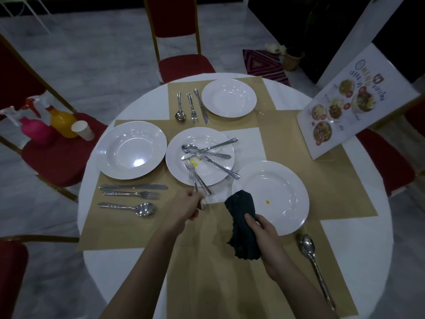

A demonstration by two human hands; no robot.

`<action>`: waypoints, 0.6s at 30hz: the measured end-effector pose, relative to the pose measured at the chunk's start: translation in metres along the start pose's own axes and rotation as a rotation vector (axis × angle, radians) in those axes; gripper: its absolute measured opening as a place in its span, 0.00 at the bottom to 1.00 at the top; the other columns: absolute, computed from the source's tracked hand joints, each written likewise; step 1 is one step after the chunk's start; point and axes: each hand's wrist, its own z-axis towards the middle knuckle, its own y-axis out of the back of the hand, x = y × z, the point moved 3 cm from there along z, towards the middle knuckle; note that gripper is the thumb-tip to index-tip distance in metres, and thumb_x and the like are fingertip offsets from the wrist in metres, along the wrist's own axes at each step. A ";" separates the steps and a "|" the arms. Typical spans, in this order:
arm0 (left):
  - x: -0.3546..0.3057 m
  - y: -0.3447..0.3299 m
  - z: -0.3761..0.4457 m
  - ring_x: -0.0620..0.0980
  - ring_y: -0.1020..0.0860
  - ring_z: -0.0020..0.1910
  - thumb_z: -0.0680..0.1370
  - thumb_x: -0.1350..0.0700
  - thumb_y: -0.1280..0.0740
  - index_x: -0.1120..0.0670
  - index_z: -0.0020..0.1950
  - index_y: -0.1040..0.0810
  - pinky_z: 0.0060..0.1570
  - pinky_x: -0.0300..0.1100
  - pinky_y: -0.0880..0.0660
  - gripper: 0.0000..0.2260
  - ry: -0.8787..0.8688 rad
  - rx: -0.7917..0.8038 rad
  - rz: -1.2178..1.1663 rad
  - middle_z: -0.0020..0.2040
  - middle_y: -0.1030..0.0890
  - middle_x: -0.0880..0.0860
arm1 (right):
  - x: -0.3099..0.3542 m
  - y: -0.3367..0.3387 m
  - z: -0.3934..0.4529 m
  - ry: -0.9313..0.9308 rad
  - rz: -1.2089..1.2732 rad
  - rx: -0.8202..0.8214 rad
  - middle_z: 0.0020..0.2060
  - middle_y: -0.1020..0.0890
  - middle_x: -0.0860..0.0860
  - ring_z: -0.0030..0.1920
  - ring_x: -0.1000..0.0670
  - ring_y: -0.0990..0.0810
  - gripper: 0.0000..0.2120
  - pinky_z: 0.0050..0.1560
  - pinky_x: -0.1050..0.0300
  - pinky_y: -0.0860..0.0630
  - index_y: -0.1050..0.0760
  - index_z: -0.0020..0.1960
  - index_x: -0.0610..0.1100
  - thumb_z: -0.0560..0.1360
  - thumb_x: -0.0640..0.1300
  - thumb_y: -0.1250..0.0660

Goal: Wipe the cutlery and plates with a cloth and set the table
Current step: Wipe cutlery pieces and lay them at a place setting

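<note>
Round white desk (358,226) with tan placemats fills my view. My left hand (188,207) has its grip pinched on a fork handle (195,178) reaching off the stained centre plate (177,166) of piled cutlery. My right hand (264,236) has its grip clamped on a dark cloth (241,217), just touching the near plate (287,192).

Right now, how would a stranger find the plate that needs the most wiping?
Start at the round white table and look to its middle. The plate there, alone among four, carries a heap of crossed cutlery and yellow smears.
</note>
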 end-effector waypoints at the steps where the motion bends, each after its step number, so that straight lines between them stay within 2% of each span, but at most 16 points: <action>1: 0.002 -0.004 -0.015 0.48 0.29 0.25 0.77 0.59 0.37 0.58 0.38 0.27 0.26 0.39 0.33 0.09 -0.027 0.030 -0.024 0.34 0.19 0.58 | 0.000 0.000 -0.001 0.003 0.022 0.012 0.48 0.14 0.48 0.49 0.48 0.15 0.12 0.54 0.48 0.20 0.21 0.57 0.47 0.78 0.52 0.35; 5: 0.008 -0.034 -0.082 0.50 0.28 0.27 0.81 0.58 0.39 0.61 0.41 0.29 0.26 0.38 0.32 0.10 -0.138 0.178 -0.098 0.32 0.23 0.59 | -0.001 0.010 -0.007 0.035 0.139 -0.010 0.49 0.15 0.46 0.51 0.46 0.16 0.14 0.53 0.49 0.20 0.20 0.57 0.44 0.79 0.52 0.36; 7: 0.015 -0.052 -0.106 0.50 0.30 0.26 0.82 0.57 0.40 0.62 0.42 0.29 0.26 0.39 0.33 0.12 -0.166 0.202 -0.121 0.30 0.26 0.56 | -0.006 0.017 -0.010 0.035 0.178 -0.045 0.50 0.15 0.45 0.52 0.46 0.16 0.14 0.52 0.50 0.20 0.20 0.58 0.44 0.79 0.51 0.36; 10: 0.028 -0.086 -0.134 0.50 0.32 0.23 0.83 0.56 0.41 0.59 0.40 0.29 0.25 0.38 0.35 0.12 -0.180 0.220 -0.114 0.26 0.27 0.51 | -0.014 0.037 -0.018 0.010 0.228 -0.033 0.52 0.16 0.42 0.54 0.44 0.17 0.16 0.55 0.48 0.22 0.21 0.59 0.42 0.80 0.51 0.38; 12: 0.036 -0.107 -0.146 0.49 0.33 0.21 0.83 0.58 0.41 0.58 0.39 0.31 0.24 0.37 0.36 0.12 -0.167 0.187 -0.114 0.25 0.27 0.50 | -0.020 0.049 -0.024 0.000 0.243 0.018 0.54 0.17 0.39 0.56 0.41 0.18 0.18 0.59 0.45 0.24 0.22 0.60 0.41 0.80 0.51 0.39; 15: 0.039 -0.130 -0.159 0.47 0.35 0.20 0.83 0.60 0.42 0.60 0.39 0.32 0.23 0.35 0.37 0.12 -0.148 0.086 -0.150 0.24 0.29 0.51 | -0.028 0.070 -0.032 -0.003 0.258 -0.007 0.53 0.16 0.43 0.55 0.44 0.18 0.15 0.61 0.44 0.24 0.21 0.59 0.43 0.79 0.50 0.38; 18: 0.039 -0.150 -0.171 0.46 0.36 0.20 0.82 0.60 0.41 0.62 0.40 0.30 0.22 0.35 0.38 0.12 -0.139 0.007 -0.165 0.23 0.30 0.52 | -0.037 0.093 -0.034 -0.012 0.269 -0.023 0.55 0.16 0.45 0.57 0.45 0.18 0.22 0.63 0.43 0.25 0.23 0.63 0.45 0.75 0.56 0.35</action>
